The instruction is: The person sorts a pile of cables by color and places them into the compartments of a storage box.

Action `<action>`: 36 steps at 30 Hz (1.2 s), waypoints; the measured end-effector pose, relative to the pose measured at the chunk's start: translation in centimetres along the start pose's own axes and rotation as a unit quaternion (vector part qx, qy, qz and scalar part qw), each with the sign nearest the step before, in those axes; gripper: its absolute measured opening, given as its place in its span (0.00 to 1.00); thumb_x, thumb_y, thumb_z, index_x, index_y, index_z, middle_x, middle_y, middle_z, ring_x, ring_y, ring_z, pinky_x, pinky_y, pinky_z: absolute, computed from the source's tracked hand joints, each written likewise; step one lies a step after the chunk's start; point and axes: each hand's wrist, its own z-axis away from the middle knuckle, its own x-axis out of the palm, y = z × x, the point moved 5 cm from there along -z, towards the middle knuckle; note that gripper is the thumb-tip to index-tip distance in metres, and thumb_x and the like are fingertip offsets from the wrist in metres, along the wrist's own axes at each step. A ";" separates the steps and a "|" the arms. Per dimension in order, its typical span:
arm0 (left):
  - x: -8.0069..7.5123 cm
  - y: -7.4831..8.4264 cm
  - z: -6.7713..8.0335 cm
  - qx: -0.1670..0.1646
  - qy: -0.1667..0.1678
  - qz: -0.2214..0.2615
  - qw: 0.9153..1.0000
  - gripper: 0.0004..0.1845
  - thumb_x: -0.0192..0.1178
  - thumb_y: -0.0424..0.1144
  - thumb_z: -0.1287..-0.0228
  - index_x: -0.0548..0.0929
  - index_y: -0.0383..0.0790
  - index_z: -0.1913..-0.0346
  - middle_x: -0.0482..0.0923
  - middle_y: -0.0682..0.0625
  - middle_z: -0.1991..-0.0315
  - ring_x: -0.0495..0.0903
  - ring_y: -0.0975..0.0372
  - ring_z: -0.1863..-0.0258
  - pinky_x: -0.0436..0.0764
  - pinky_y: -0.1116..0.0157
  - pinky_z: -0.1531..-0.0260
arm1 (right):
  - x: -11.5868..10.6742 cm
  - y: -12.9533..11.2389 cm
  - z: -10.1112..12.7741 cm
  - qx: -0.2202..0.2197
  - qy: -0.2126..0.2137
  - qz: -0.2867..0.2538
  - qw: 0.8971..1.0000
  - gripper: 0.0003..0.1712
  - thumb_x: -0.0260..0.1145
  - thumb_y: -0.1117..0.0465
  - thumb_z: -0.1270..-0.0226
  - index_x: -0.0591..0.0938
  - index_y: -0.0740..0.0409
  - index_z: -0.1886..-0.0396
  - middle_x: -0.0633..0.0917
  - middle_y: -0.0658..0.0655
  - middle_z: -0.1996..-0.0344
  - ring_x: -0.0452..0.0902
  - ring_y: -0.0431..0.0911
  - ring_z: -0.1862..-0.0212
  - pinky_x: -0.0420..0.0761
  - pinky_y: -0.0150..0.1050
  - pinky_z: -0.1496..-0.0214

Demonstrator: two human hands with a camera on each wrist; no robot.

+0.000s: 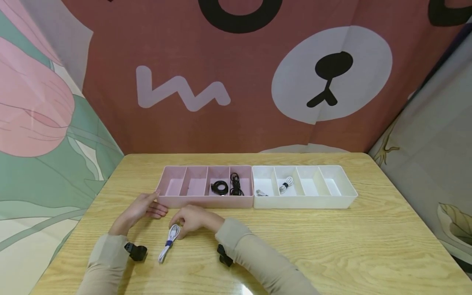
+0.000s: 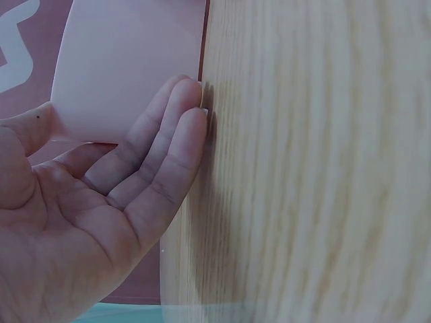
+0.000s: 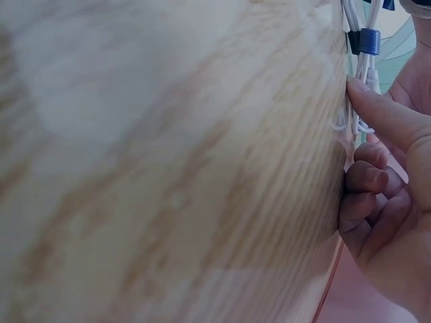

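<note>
My right hand [image 1: 193, 219] pinches the upper end of a white cable [image 1: 169, 242] between thumb and forefinger; its other fingers are curled. The cable is folded into a bundle with a dark blue strap [image 3: 369, 42] round its middle and lies on the table. My left hand [image 1: 138, 211] touches the left front corner of a pink divided box [image 1: 206, 202], its fingers fairly straight along the front wall in the left wrist view. Inside the pink box, the two right compartments hold a coiled black cable [image 1: 220, 187] and a bundled black cable [image 1: 236, 186].
A white divided box [image 1: 302, 202] stands against the pink box's right end. Its two left compartments hold a partly hidden white cable [image 1: 261, 192] and a strapped white cable [image 1: 285, 185]. A wooden table [image 1: 368, 237] bears both boxes, with a printed curtain [image 1: 250, 123] behind.
</note>
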 end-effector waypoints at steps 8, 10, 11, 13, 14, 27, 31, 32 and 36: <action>0.0 -0.1 0.0 -0.002 -0.001 -0.007 1.000 0.35 0.33 0.52 0.28 0.65 0.15 0.48 0.82 0.41 0.68 0.82 0.57 0.69 0.80 0.60 0.65 | 0.1 0.0 0.0 -0.005 0.006 0.007 1.000 0.18 0.75 0.53 0.55 0.84 0.45 0.60 0.67 0.42 0.89 0.60 0.31 0.85 0.59 0.23 0.81; 0.0 -0.1 0.0 -0.001 -0.001 -0.007 1.000 0.35 0.33 0.52 0.28 0.65 0.15 0.48 0.82 0.41 0.68 0.82 0.57 0.69 0.80 0.60 0.65 | 0.1 0.0 0.0 -0.010 0.009 0.004 1.000 0.16 0.75 0.54 0.55 0.84 0.46 0.63 0.67 0.41 0.90 0.60 0.31 0.85 0.59 0.23 0.81; 0.0 -0.1 0.0 -0.002 -0.001 -0.007 1.000 0.35 0.33 0.52 0.28 0.65 0.15 0.48 0.82 0.40 0.68 0.82 0.57 0.69 0.80 0.60 0.65 | 0.1 0.0 0.0 -0.013 0.011 0.003 1.000 0.16 0.75 0.54 0.56 0.84 0.46 0.64 0.67 0.41 0.90 0.59 0.31 0.85 0.59 0.23 0.81; 0.0 0.0 0.0 -0.002 -0.001 -0.007 1.000 0.35 0.32 0.52 0.27 0.65 0.14 0.49 0.81 0.39 0.68 0.82 0.57 0.69 0.80 0.59 0.65 | 0.1 0.0 0.1 -0.021 0.014 -0.005 1.000 0.14 0.76 0.55 0.57 0.84 0.47 0.67 0.66 0.41 0.90 0.59 0.31 0.85 0.59 0.22 0.81; 0.0 0.0 0.1 -0.003 0.000 -0.007 1.000 0.35 0.32 0.52 0.27 0.65 0.14 0.49 0.81 0.39 0.68 0.82 0.56 0.69 0.80 0.59 0.65 | 0.0 0.0 0.1 -0.025 0.015 -0.009 1.000 0.13 0.76 0.56 0.57 0.84 0.48 0.68 0.66 0.41 0.90 0.59 0.30 0.85 0.59 0.22 0.81; 0.0 0.0 -0.1 0.000 -0.005 -0.003 1.000 0.35 0.33 0.52 0.27 0.65 0.14 0.48 0.82 0.41 0.68 0.82 0.57 0.69 0.80 0.60 0.65 | -0.5 0.1 0.2 -0.034 -0.001 -0.082 0.996 0.11 0.76 0.63 0.57 0.82 0.57 0.73 0.74 0.41 0.82 0.66 0.28 0.77 0.67 0.18 0.73; 0.0 0.0 0.0 -0.004 -0.004 -0.002 1.000 0.35 0.33 0.52 0.27 0.65 0.14 0.49 0.82 0.41 0.68 0.82 0.58 0.69 0.80 0.60 0.65 | -0.4 0.3 0.3 -0.024 -0.010 -0.125 0.992 0.10 0.75 0.66 0.56 0.81 0.59 0.73 0.76 0.42 0.82 0.68 0.29 0.79 0.71 0.21 0.75; 0.0 0.0 0.0 -0.007 -0.002 0.000 1.000 0.35 0.33 0.52 0.28 0.65 0.14 0.49 0.82 0.41 0.68 0.82 0.58 0.69 0.80 0.60 0.65 | -0.4 0.3 0.3 -0.023 -0.010 -0.132 0.991 0.10 0.74 0.67 0.56 0.81 0.60 0.73 0.77 0.42 0.82 0.68 0.29 0.80 0.72 0.22 0.76; 0.0 0.0 0.0 -0.008 -0.001 0.000 1.000 0.35 0.33 0.52 0.27 0.65 0.14 0.49 0.82 0.41 0.68 0.82 0.58 0.69 0.80 0.60 0.65 | -0.6 0.3 0.4 -0.029 -0.001 -0.127 0.991 0.10 0.74 0.67 0.56 0.82 0.60 0.72 0.77 0.43 0.82 0.68 0.28 0.79 0.72 0.21 0.75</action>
